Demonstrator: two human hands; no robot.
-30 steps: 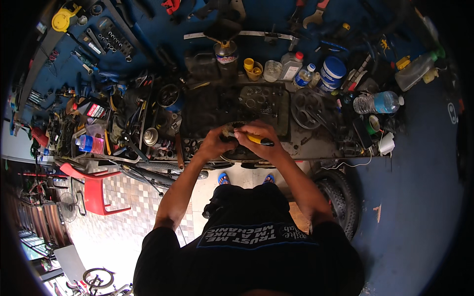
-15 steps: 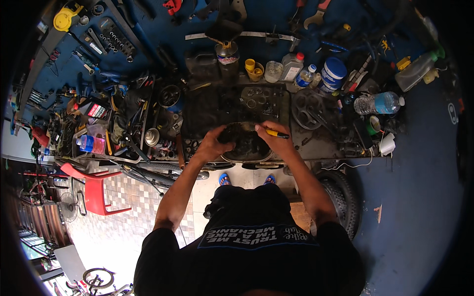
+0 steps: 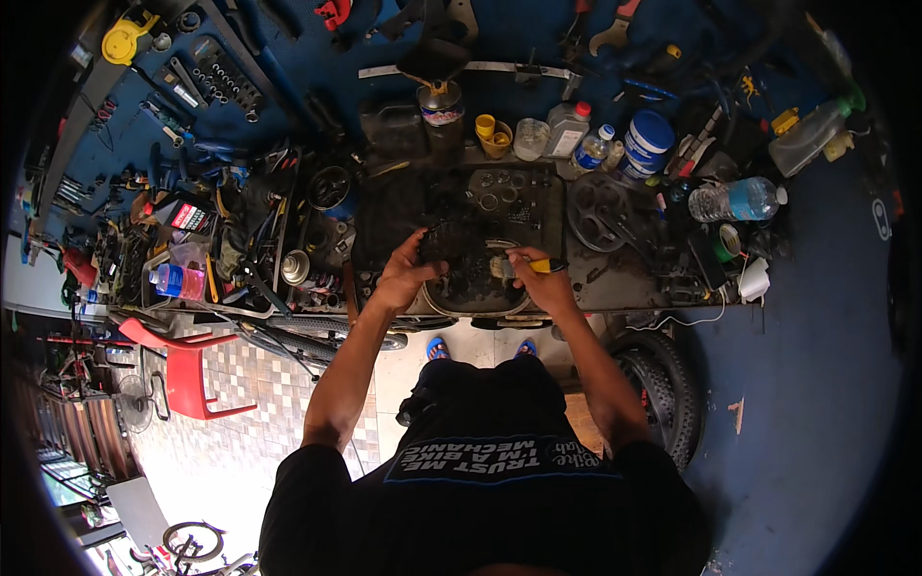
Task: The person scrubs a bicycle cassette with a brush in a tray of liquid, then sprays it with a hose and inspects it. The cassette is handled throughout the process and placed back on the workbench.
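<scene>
a brush (image 3: pixel 545 265) with a yellow and black handle is held in the right hand (image 3: pixel 545 286), just right of the centre of the frame. the handle is pinched between thumb and fingers, and the pale bristles are pointed left, over a round basin (image 3: pixel 475 313) with a light rim at the near edge of the workbench (image 3: pixel 615 276). the left hand (image 3: pixel 401 280) is placed at the basin's left side, its thumb and fingers spread around something dark; whether it is gripped cannot be told, as the inside of the basin is too dark.

beyond the hands, a dark tray (image 3: pixel 552 230) is seen, with metal rings (image 3: pixel 489 202) and small parts laid on it. to its right, dark toothed discs (image 3: pixel 594 213) are set down. along the back, two yellow cups (image 3: pixel 495 139), a grey bottle with a red cap (image 3: pixel 567 131) and a blue tub (image 3: pixel 649 140) are lined up. in the lower left, a red chair (image 3: pixel 189 374) is shown, and tires (image 3: pixel 680 403) are stood at lower right.
</scene>
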